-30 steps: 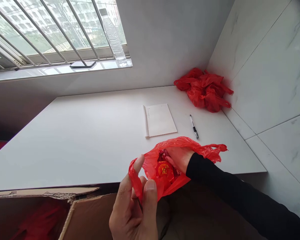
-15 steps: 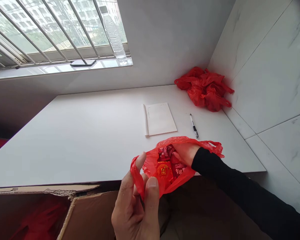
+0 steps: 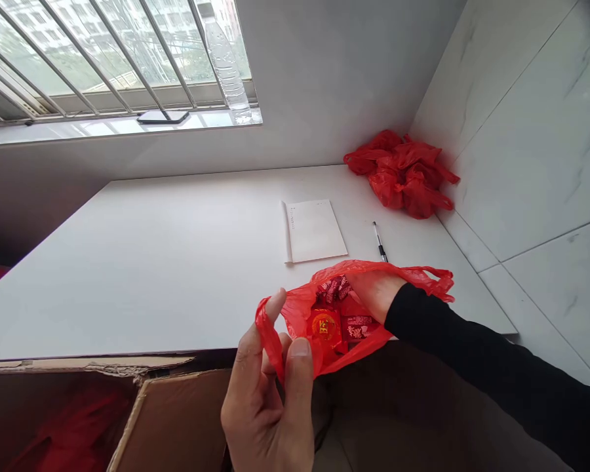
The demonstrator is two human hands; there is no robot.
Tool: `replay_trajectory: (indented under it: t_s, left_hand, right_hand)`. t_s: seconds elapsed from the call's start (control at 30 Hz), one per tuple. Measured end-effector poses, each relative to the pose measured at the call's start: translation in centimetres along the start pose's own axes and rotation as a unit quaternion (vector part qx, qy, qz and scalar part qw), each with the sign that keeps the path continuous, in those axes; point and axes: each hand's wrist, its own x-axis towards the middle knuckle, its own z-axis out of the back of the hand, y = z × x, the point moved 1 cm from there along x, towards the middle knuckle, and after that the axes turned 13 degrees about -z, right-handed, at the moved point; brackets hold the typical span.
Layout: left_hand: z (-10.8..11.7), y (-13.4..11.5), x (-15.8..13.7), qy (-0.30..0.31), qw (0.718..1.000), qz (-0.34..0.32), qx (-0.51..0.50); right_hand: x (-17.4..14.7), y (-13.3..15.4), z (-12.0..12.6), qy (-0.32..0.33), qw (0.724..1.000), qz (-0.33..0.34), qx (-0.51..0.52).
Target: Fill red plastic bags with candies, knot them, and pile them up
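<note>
A red plastic bag [image 3: 344, 364] hangs with its mouth spread at the front edge of the white table. My left hand [image 3: 273, 393] holds the bag's left handle, which loops over the index finger, with the thumb against the bag. My right hand [image 3: 376, 292] reaches down inside the bag from the right, its fingers hidden by plastic and contents. Within the bag lie several wrapped packets: a bright red one [image 3: 326, 330] with a gold emblem and dark red ones [image 3: 358, 327] with pale lettering.
On the white table [image 3: 177, 262] are a notepad [image 3: 317, 229], a pen [image 3: 379, 242] and a heap of red plastic bags [image 3: 403, 174]. Below at left, a cardboard box [image 3: 177, 419] stands open beside red material [image 3: 73, 432]. The sill bears a bottle [image 3: 229, 72] and a phone-like object [image 3: 163, 117].
My right hand has shifted slightly right inside the bag, and the bag's right side stretches further that way. The dark red packets have moved a little. My left hand keeps its hold.
</note>
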Motion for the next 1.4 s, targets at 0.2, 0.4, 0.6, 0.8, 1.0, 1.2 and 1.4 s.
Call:
replay_trajectory:
  t_s: [0.2, 0.4, 0.6, 0.8, 1.0, 1.2, 1.4]
  left_hand:
    - [-0.4, -0.7, 0.0, -0.016, 0.999, 0.032, -0.001]
    - [-0.7, -1.1, 0.1, -0.009, 0.999, 0.043, -0.018]
    - [-0.6, -1.0, 0.0, -0.002, 0.999, 0.052, -0.003]
    - [-0.6, -1.1, 0.0, -0.001, 0.998, 0.055, 0.016]
    - [-0.7, -1.2, 0.0, -0.003, 0.999, 0.054, 0.003]
    - [-0.8, -1.1, -0.1, 0.016, 0.999, 0.041, -0.009]
    - [-0.9, -1.3, -0.3, 0.029, 0.999, 0.036, 0.012]
  right_hand:
    - [-0.5, -0.3, 1.0, 0.012, 0.991, 0.003, -0.134]
    - [-0.8, -0.4, -1.1, 0.057, 0.981, 0.059, -0.174]
    - [-1.1, -1.5, -2.8, 0.065, 0.981, 0.108, -0.146]
    - [-2.1, -2.4, -1.0, 0.020, 0.988, 0.095, -0.124]
    - [-1.9, -2.1, -0.7, 0.029, 0.997, 0.020, -0.067]
    - [-1.8, -2.7, -1.7, 0.040, 0.999, -0.009, -0.016]
    - [-1.3, -3.1, -2.0, 0.036, 0.996, -0.019, -0.084]
